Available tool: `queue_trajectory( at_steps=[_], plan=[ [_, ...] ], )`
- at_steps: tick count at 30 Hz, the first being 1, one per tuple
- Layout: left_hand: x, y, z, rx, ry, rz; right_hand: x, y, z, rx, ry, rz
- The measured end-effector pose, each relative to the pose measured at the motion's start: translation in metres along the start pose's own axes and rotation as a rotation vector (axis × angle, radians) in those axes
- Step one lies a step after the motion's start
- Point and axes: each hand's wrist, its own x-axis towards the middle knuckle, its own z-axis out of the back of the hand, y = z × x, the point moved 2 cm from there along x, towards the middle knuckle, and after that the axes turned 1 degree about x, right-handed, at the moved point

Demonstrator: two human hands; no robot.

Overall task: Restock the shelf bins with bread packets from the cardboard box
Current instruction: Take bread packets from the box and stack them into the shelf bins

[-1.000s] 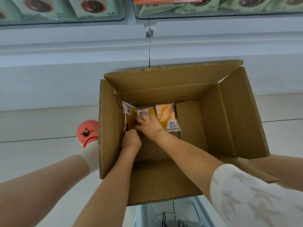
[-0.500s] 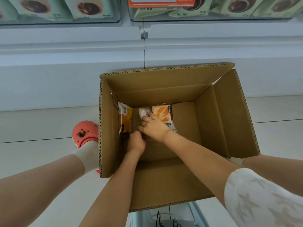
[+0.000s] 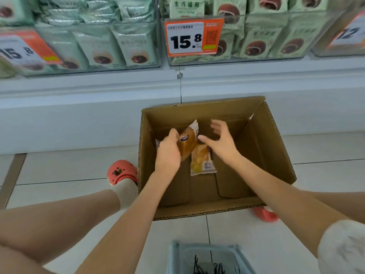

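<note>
Left hand [image 3: 167, 153] grips bread packet [image 3: 186, 140] over cardboard box [image 3: 262, 147]; right hand [image 3: 223, 143] at 3 o'clock, fingers spread (empty); another packet [image 3: 201, 161] below.

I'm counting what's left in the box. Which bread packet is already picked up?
The brown bread packet with the round blue label, held in the left hand. The yellow bread packet lies flat on the cardboard box floor, untouched.

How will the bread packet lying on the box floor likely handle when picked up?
The bread packet is probably light and soft, easily squashed. Its glossy film wrapper may be slippery and floppy at the edges. Lying flat in the cardboard box, it seems unlikely to roll.
</note>
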Motion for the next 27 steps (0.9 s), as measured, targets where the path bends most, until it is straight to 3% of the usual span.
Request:
queue_trajectory(
  at_steps=[3,9,13,16,19,23,27],
  plan=[
    [-0.007,-0.022,0.031,-0.061,-0.135,-0.054,-0.004,0.032,0.036,0.145,0.022,-0.046],
    [-0.023,-0.079,0.085,-0.3,-0.408,-0.238,-0.037,0.092,0.07,0.388,0.088,0.04],
    [-0.03,-0.112,0.105,-0.471,-0.447,-0.248,-0.055,0.118,0.086,0.622,0.007,0.048],
    [-0.032,-0.136,0.118,-0.503,-0.46,-0.336,-0.063,0.133,0.101,0.56,-0.227,0.078],
    [-0.033,-0.162,0.132,-0.545,-0.471,-0.406,-0.069,0.148,0.116,0.333,-0.474,0.142],
    [-0.032,-0.189,0.153,-0.568,-0.489,-0.471,-0.08,0.179,0.138,0.495,-0.449,0.221],
    [-0.03,-0.206,0.171,-0.575,-0.519,-0.466,-0.081,0.201,0.149,0.328,-0.46,0.354]
  ],
)
